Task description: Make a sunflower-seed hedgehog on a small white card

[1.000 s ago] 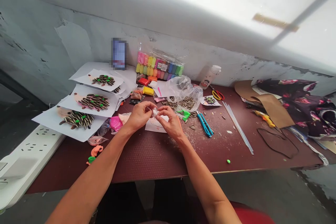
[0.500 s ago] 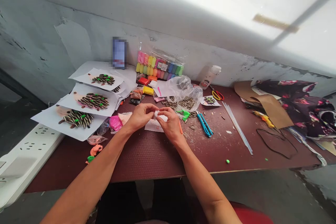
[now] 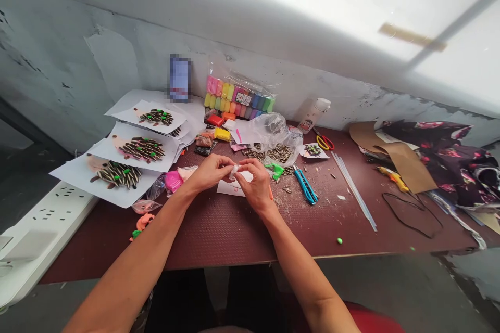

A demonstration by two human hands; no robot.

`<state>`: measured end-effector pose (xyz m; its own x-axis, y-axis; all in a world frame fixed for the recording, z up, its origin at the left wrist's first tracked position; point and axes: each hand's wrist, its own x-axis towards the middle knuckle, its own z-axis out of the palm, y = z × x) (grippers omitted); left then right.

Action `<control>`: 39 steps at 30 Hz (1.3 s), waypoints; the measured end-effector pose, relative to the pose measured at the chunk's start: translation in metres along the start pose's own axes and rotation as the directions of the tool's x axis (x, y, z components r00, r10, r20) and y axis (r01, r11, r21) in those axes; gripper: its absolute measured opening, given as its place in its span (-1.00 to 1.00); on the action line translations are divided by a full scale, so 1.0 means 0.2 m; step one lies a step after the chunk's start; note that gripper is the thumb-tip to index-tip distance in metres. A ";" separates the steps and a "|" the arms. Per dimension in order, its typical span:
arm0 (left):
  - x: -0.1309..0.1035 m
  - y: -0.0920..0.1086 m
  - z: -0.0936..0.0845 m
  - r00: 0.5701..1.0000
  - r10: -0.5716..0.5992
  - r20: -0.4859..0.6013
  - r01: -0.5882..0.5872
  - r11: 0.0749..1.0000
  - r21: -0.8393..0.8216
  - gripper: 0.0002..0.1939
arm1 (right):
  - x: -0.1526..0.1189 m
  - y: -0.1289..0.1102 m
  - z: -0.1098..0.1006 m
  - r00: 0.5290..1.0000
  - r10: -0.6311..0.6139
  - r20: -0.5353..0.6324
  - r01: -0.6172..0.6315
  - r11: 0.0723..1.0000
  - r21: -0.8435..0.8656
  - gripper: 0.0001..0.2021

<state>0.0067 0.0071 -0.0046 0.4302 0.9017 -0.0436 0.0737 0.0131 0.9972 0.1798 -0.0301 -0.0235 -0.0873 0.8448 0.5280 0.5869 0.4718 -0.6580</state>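
My left hand (image 3: pixel 213 170) and my right hand (image 3: pixel 254 183) meet over the table's middle, thumbs and fingers pinched on a small whitish, crumpled piece (image 3: pixel 235 170). Whether it is clay or plastic wrap cannot be made out. Below them lies a white paper (image 3: pixel 226 189) with a few red marks, partly covered by my hands. Something orange (image 3: pixel 271 192) shows at the edge of my right hand. Just beyond are sunflower seeds (image 3: pixel 278 153) in a clear plastic bag (image 3: pixel 269 129), and a green clay piece (image 3: pixel 278 170).
Papers with seed hedgehogs (image 3: pixel 142 149) are stacked left, near a power strip (image 3: pixel 50 223). Pink clay (image 3: pixel 173 182) lies by my left wrist. To the right are a blue utility knife (image 3: pixel 305 186), scissors (image 3: pixel 324 141), glue sticks (image 3: pixel 355 192) and a glue gun (image 3: pixel 396 179). A bottle (image 3: pixel 314 114) stands behind.
Both hands keep their pinch on the whitish piece, with only slight finger movement. The whole view has shifted a little; the things on the table lie as before.
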 end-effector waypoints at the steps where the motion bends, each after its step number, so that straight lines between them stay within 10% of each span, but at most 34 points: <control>1: 0.00 0.00 0.00 1.000 0.000 0.009 0.000 1.000 0.003 -0.75 | 0.00 0.00 0.00 1.000 -0.008 -0.006 0.007 1.000 -0.011 -0.94; 15: -0.02 0.00 0.02 0.994 0.094 -0.051 -0.067 0.917 0.394 -0.84 | 0.00 -0.01 0.01 0.995 -0.095 0.006 0.094 0.974 -0.206 -0.93; 30: -0.01 0.00 0.01 1.000 0.028 -0.004 -0.028 0.999 0.017 -0.63 | 0.02 0.02 -0.02 0.999 0.026 -0.020 -0.025 0.998 0.054 -0.95; 39: -0.01 0.01 0.02 0.980 0.102 -0.172 -0.059 0.969 0.239 -0.80 | 0.01 0.02 -0.02 0.959 0.255 0.122 -0.276 0.938 0.211 -0.83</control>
<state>0.0087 0.0036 -0.0027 0.2738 0.9593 0.0696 0.2612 -0.1438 0.9545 0.1856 -0.0265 -0.0230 -0.0317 0.9615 0.2730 0.4050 0.2621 -0.8760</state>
